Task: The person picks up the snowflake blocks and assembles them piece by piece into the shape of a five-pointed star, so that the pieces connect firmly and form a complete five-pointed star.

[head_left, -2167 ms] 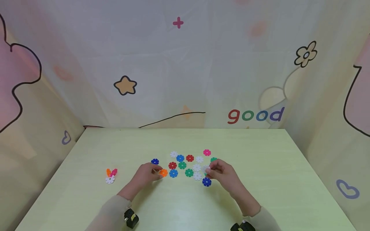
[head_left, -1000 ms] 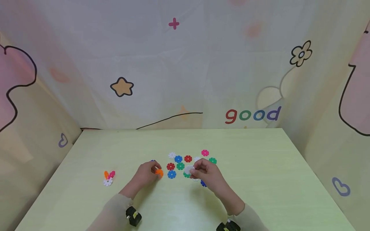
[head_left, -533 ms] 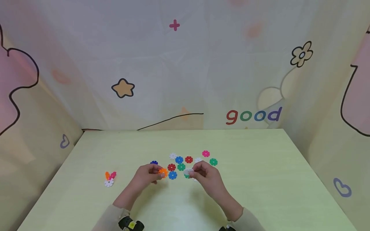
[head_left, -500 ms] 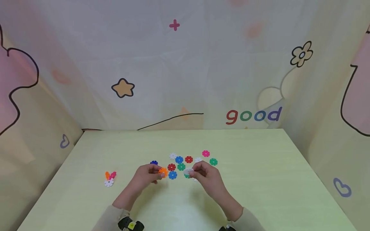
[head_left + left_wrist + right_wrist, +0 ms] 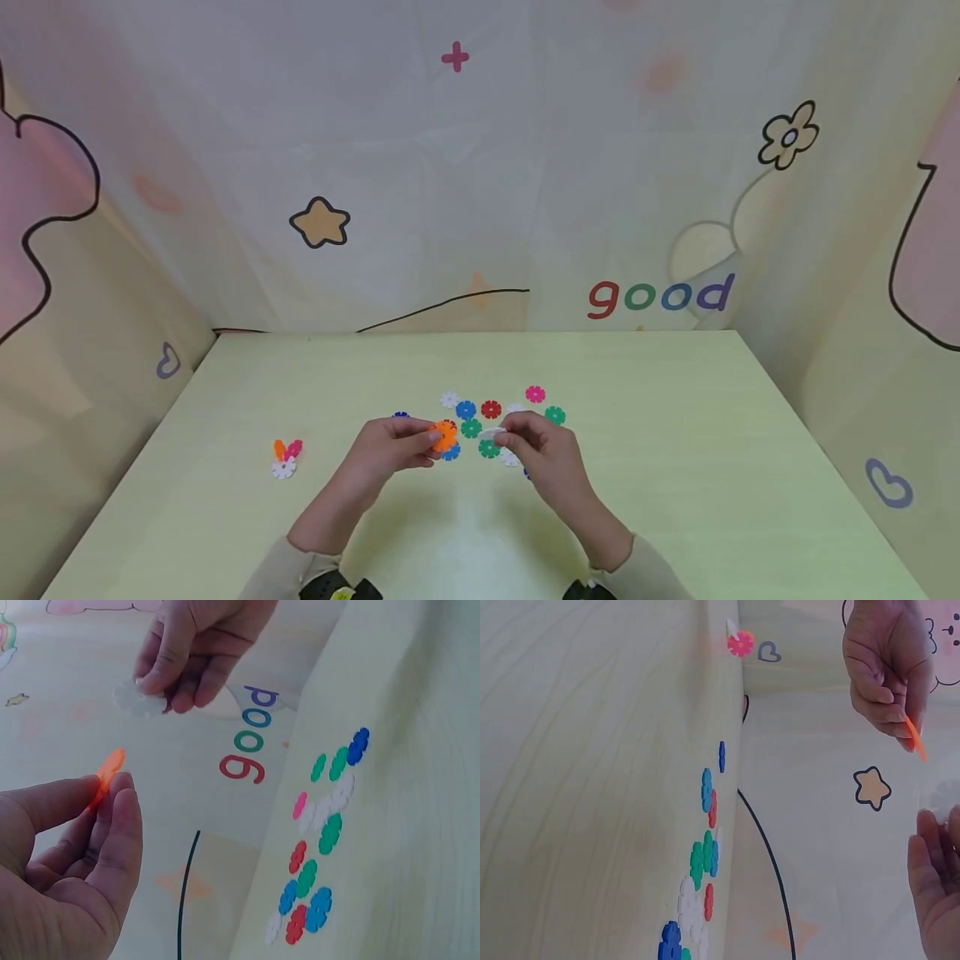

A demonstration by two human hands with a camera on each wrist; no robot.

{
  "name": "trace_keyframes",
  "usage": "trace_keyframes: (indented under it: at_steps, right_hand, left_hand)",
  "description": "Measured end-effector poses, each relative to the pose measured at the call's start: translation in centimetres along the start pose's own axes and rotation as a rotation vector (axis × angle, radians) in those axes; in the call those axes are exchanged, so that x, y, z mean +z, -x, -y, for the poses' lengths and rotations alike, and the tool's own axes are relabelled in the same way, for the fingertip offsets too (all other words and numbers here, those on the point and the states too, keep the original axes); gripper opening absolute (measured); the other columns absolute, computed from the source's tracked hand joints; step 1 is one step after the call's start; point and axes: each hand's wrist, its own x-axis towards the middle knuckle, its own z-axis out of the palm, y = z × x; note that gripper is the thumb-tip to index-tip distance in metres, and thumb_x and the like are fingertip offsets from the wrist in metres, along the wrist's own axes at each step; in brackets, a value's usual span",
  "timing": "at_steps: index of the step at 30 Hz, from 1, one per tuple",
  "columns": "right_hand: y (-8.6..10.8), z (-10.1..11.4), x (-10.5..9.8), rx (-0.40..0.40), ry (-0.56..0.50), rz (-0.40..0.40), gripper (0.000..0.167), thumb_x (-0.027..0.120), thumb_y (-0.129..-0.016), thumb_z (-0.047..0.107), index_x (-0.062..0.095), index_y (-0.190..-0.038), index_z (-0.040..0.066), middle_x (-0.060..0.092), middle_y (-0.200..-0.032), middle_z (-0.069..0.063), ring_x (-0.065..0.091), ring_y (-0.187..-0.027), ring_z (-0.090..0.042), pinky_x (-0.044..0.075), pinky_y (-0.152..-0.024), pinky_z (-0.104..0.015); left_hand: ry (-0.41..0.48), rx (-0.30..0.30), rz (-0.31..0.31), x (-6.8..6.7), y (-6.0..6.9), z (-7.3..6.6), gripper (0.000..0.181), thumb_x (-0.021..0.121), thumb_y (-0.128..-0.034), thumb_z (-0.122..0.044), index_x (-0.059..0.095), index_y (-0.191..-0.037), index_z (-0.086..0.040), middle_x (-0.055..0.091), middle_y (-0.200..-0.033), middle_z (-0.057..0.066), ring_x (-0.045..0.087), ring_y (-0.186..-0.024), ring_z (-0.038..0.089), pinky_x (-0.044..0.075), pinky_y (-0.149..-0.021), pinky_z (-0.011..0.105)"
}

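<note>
An orange disc (image 5: 446, 437) is pinched between the thumb and fingers of the left hand (image 5: 397, 450), and a white disc (image 5: 490, 433) is gripped in the same way by the right hand (image 5: 543, 458). Both pieces are held above the table (image 5: 675, 500), facing each other and near but apart, so these two are not yet joined. One small cluster (image 5: 285, 460) of orange, pink and white pieces is set well apart on the left; it appears to be already put together, though its joints are too small to be made out. Judged from this, only a little is done: most pieces are left loose around the middle, among them a pink disc (image 5: 535, 394), a green disc (image 5: 555, 415), a red disc (image 5: 491, 409) and a blue disc (image 5: 466, 409), while a dark blue disc (image 5: 401, 414) is partly hidden behind the left hand. The pieces are thin, round and notched at the rim like flowers, apparently of smooth plastic; the held white one is shown as slightly translucent in the left wrist view. The table is finished in pale, faintly wood-grained yellow-green, and a softly creased, fabric-like backdrop (image 5: 390, 167) is printed with cartoon shapes.
</note>
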Motion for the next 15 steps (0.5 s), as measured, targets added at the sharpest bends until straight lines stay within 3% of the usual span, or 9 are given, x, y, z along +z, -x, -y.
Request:
trace_keyframes:
  at_steps: [7,15]
  right_hand:
    - [-0.07,0.34,-0.03,-0.041,0.03,0.01,0.006,0.072,-0.093,0.006,0.073,-0.099,0.005,0.076,-0.091,-0.015,0.064,-0.076,-0.005,0.051,-0.064,-0.016]
    - [-0.26,0.59,0.08,-0.057,0.015,0.03,0.009,0.071,-0.093,0.005,0.073,-0.101,0.002,0.076,-0.094,-0.016,0.07,-0.081,-0.002,0.056,-0.074,-0.014]
  left_hand:
    - [0.035,0.025,0.074,0.44,0.28,-0.69,0.03,0.07,-0.0968,-0.013,0.07,-0.115,0.011,0.078,-0.091,0.007,0.073,-0.075,0.009,0.063,-0.078,0.025]
    - [0.027,0.038,0.115,0.81,0.37,-1.05,0.03,0.07,-0.0968,-0.013,0.07,-0.114,0.012,0.076,-0.085,0.003,0.071,-0.071,0.009,0.064,-0.078,0.027]
